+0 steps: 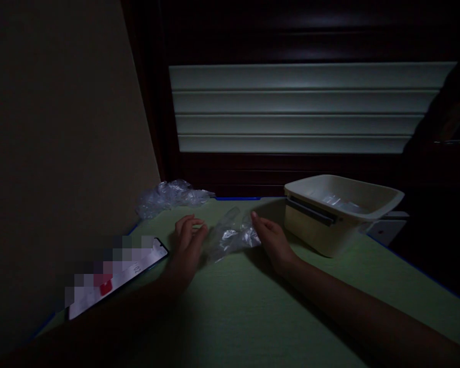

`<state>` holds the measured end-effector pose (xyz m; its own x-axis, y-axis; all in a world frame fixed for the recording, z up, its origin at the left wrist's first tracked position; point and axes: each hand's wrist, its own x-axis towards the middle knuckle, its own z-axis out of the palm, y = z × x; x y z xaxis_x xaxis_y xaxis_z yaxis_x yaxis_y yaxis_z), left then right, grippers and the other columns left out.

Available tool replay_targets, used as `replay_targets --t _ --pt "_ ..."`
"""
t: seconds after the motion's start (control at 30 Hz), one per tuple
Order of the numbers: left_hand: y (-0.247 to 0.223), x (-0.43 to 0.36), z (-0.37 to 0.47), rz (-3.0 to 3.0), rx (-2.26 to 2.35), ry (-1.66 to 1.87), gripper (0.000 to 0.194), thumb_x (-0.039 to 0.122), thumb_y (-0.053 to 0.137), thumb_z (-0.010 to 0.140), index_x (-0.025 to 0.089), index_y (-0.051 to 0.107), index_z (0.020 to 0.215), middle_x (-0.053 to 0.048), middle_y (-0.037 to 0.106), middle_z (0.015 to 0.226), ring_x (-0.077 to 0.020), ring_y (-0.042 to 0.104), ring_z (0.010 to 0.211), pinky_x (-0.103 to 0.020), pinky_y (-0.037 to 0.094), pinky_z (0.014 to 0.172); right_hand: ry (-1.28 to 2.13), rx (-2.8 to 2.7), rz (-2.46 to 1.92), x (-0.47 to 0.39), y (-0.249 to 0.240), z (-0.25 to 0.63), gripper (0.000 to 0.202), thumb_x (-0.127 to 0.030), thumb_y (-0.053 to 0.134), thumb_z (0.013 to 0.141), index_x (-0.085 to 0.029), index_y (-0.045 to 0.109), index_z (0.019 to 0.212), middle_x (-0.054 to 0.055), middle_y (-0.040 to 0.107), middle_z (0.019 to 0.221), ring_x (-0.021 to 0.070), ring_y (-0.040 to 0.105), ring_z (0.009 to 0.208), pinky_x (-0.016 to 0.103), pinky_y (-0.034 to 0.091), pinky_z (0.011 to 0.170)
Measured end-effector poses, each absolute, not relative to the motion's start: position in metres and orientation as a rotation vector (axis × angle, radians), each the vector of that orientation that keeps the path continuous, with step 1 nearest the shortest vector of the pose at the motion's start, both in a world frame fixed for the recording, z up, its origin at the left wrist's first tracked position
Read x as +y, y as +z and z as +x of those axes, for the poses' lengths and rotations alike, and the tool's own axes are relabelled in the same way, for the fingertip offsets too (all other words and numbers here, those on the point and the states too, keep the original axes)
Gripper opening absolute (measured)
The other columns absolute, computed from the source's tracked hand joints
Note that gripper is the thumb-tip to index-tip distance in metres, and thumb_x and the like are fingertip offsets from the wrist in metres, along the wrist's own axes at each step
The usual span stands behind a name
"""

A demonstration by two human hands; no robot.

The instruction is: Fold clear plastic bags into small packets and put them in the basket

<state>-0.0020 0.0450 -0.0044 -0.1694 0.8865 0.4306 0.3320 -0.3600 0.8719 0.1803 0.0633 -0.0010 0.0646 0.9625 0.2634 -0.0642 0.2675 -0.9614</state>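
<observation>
A clear, crinkled plastic bag [230,237] spans the space between my two hands, just above the green table. My right hand [273,240] pinches its right end between thumb and fingers. At the bag's left side is my left hand [187,245], its fingers curled and apart from the thumb, with nothing visibly held. A pile of similar clear plastic [172,197] lies at the table's far left corner. Behind my right hand stands a cream bin [310,227] with some clear plastic [335,202] inside.
A lit phone [128,276] lies at the left edge of the green table [233,317]. A white object [387,230] sits behind the bin at the right. A wall [69,128] rises on the left, and a dark panel with pale slats [299,102] stands beyond the table.
</observation>
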Motion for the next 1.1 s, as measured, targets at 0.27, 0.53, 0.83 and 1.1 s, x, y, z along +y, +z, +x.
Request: replay_targets --t 0.27,0.53,0.83,1.1 --pt "0.000 0.018 0.007 2.227 1.126 1.145 0.038 0.032 0.060 0.073 0.023 0.052 0.109 -0.006 0.056 0.109 -0.0247 0.050 0.104 -0.036 0.038 0.091 1.082 -1.320 -0.901 0.054 0.003 0.174 0.048 -0.064 0.052 0.071 -0.019 0.048 0.058 -0.005 0.043 0.051 0.0101 0.038 0.047 0.022 0.032 0.044" --pt "-0.009 0.033 0.004 1.893 1.207 1.222 0.014 0.034 0.049 0.082 0.021 0.053 0.081 0.000 0.061 0.076 -0.0172 0.058 0.073 -0.026 0.042 0.066 1.164 -1.436 -0.803 0.046 0.001 0.171 0.038 -0.053 0.040 0.079 -0.018 0.054 0.072 0.000 0.054 0.060 0.0133 0.049 0.048 0.025 0.039 0.046" --pt "0.001 0.036 0.009 1.640 1.110 1.295 0.028 0.046 0.053 0.074 0.020 0.043 0.075 0.001 0.060 0.068 -0.0141 0.058 0.061 -0.022 0.041 0.053 1.031 -1.561 -0.823 0.049 0.002 0.169 0.026 -0.030 0.060 0.068 -0.019 0.060 0.092 0.005 0.061 0.096 0.0192 0.055 0.090 0.032 0.042 0.079" --pt "0.003 0.036 0.008 1.560 1.102 1.355 0.024 0.038 0.057 0.070 0.019 0.043 0.074 0.002 0.058 0.066 -0.0131 0.057 0.059 -0.021 0.041 0.053 1.056 -1.655 -0.806 0.053 -0.009 0.167 0.011 -0.028 0.059 0.070 -0.017 0.056 0.068 -0.001 0.055 0.065 0.0145 0.051 0.063 0.028 0.041 0.063"
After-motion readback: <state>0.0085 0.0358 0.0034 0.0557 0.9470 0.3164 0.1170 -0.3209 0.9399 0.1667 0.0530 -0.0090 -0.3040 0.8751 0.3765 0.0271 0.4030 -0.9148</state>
